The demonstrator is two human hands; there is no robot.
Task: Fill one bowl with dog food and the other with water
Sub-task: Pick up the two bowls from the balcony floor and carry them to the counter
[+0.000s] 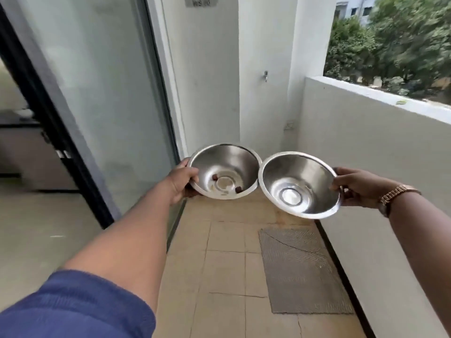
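I hold two shiny steel bowls out in front of me above a balcony floor, both tilted toward me. My left hand point(184, 182) grips the left rim of the left bowl point(234, 164), which has two small brown kibble pieces near its bottom. My right hand point(358, 186), with a gold watch on the wrist, grips the right rim of the right bowl point(314, 181), which holds nothing. The two rims touch or nearly touch in the middle.
A tap point(265, 76) sticks out of the white far wall. A grey mat point(300, 269) lies on the tan tiles at right, against the low parapet wall point(366, 123). A glass sliding door point(97, 93) runs along the left, open to a room.
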